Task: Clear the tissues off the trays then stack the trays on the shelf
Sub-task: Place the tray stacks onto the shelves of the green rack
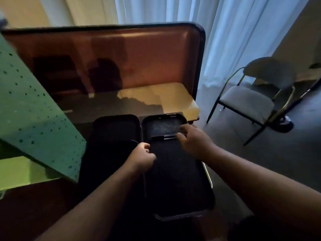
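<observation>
Several dark trays lie on a shelf surface in dim light. The nearest tray [175, 176] rests partly over another tray [161, 125] behind it. A third tray [116, 131] lies to the left. My left hand [141, 157] grips the near tray's left edge with curled fingers. On the tray's far right corner sits my right hand [192, 140], its fingers curled round the rim. No tissues show on any tray.
A tall brown panel with a dark rim [111, 61] stands behind the shelf. A green speckled surface [29, 112] slants in at the left. At right a grey chair [251, 100] stands on dark floor before white curtains [217, 32].
</observation>
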